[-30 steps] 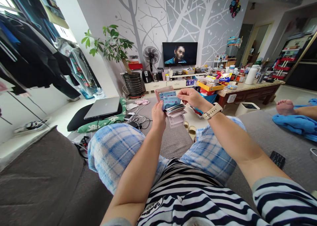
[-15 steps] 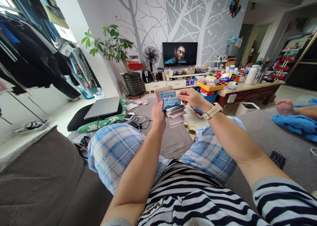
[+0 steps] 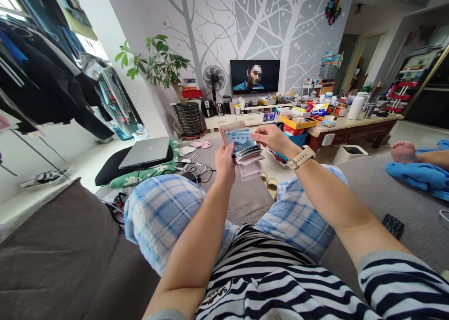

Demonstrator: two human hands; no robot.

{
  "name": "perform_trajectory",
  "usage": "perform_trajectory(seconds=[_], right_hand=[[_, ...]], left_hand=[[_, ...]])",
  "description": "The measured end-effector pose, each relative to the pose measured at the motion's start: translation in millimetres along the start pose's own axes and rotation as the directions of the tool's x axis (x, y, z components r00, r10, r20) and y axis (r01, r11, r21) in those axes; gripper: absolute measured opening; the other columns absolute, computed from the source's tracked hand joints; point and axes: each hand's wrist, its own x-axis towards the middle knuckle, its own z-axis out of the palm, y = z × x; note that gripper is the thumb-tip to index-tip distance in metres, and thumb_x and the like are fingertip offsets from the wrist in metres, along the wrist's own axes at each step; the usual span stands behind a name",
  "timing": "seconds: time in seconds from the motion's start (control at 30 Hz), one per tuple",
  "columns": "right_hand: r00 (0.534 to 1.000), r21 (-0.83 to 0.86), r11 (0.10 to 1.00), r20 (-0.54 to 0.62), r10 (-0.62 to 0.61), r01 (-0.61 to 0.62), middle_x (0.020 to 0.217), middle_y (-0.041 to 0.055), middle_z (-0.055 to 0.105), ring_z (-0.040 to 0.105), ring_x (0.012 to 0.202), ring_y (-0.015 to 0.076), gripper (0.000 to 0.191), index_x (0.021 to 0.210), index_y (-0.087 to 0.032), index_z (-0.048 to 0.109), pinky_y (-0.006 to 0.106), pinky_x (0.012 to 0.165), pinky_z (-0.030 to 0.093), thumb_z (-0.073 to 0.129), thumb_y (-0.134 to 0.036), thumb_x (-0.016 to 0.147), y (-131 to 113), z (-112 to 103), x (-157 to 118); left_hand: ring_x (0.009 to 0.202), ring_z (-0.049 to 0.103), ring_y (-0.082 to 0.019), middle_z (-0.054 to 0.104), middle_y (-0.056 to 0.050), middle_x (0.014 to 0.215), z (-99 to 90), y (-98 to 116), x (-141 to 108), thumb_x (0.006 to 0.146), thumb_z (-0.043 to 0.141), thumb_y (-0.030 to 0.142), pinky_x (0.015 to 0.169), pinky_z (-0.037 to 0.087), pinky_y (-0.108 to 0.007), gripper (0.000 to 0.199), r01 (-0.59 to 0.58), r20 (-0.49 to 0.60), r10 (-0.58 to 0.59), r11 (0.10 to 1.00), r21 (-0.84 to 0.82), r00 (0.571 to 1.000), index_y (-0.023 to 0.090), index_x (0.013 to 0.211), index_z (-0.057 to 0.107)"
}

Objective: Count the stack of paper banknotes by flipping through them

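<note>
My left hand (image 3: 225, 163) is closed around a folded stack of banknotes (image 3: 249, 158), its thumb over the near side. A blue banknote (image 3: 241, 143) stands upright at the front, with pinkish notes (image 3: 228, 130) fanned up behind it. Lower edges of several pale and purple-grey notes hang below. My right hand (image 3: 271, 138), with a beige watch (image 3: 300, 157) on its wrist, pinches the right upper edge of the blue banknote between thumb and fingertips. Both hands are held above the grey sofa, in front of my knees.
A laptop (image 3: 145, 153) lies on a cushion at the left, beside white cables (image 3: 201, 169). A remote (image 3: 393, 226) is on the sofa at the right, near another person's foot (image 3: 403, 151). A cluttered table (image 3: 354, 123) stands ahead right; slippers (image 3: 272, 186) are on the floor.
The upper blue banknote has come down over the one below, so a single blue face with its portrait now shows. Both hands stay in nearly the same place.
</note>
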Motion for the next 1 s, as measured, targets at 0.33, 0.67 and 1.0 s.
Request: perform_trajectory(seconds=[0.33,0.67,1.0], right_hand=[[0.999,-0.044,0.998,0.011,-0.040,0.040,0.056,0.0021,0.059,0.041,0.045,0.0062,0.030,0.067,-0.013,0.055,0.020,0.043,0.030,0.060,-0.041,0.077,2.2,0.3,1.1],[0.998,-0.002,0.998,0.028,-0.063,0.063,0.054,0.0000,0.056,0.041,0.045,0.0058,0.024,0.066,-0.013,0.055,0.019,0.044,0.029,0.058,-0.033,0.079,-1.7,1.6,-0.9],[0.996,0.081,0.994,0.047,-0.079,0.075,0.051,-0.0035,0.047,0.042,0.046,0.0059,0.023,0.064,-0.014,0.052,0.020,0.045,0.032,0.059,-0.031,0.078,-3.3,3.3,-1.5]], left_hand=[[0.066,0.061,-0.016,0.065,-0.001,0.069,3.0,1.9,-2.5,0.059,0.068,0.027,0.067,0.045,-0.027,0.025,0.019,-0.017,-0.019,1.000,0.000,1.000,0.015,0.080,0.061],[0.061,0.053,-0.012,0.059,0.001,0.062,4.1,5.2,-3.7,0.068,0.059,0.028,0.063,0.043,-0.024,0.013,-0.026,-0.145,0.036,0.997,0.072,0.989,0.015,0.069,0.061],[0.063,0.053,-0.011,0.060,0.001,0.063,3.0,3.3,-1.8,0.068,0.059,0.025,0.068,0.044,-0.024,0.011,-0.073,-0.131,0.082,0.995,0.073,0.988,0.014,0.069,0.063]])
